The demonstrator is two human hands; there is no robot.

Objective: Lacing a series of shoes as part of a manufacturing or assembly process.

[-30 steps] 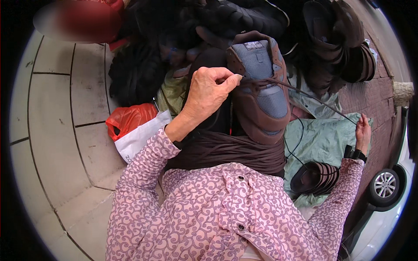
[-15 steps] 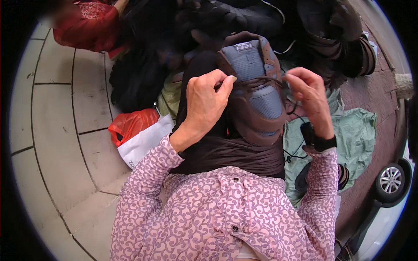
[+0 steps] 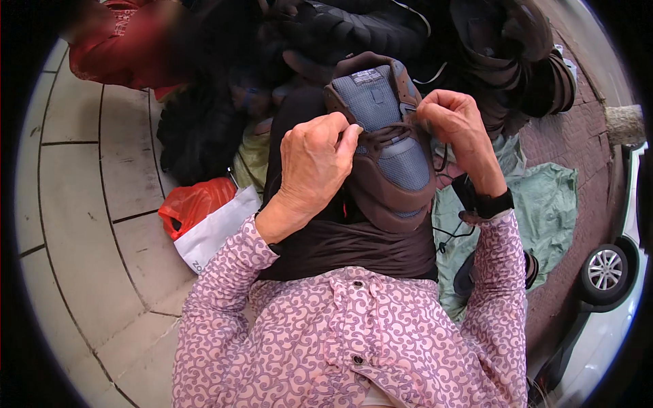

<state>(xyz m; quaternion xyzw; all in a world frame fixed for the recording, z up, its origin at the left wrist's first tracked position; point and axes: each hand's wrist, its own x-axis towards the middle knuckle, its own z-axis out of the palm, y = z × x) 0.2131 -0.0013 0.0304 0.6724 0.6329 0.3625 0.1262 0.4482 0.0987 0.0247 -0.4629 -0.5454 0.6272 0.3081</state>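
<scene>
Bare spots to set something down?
Free: tiled floor left of the red bag; green sheet between right sleeve and brick paving. Crowded: footwear pile beyond the brown shoe, which sits between left hand and right hand.

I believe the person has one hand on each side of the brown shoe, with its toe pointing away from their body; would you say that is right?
Not quite: the head view shows the toe of the brown shoe pointing toward the person's body. The left hand and right hand are indeed on either side.
</scene>
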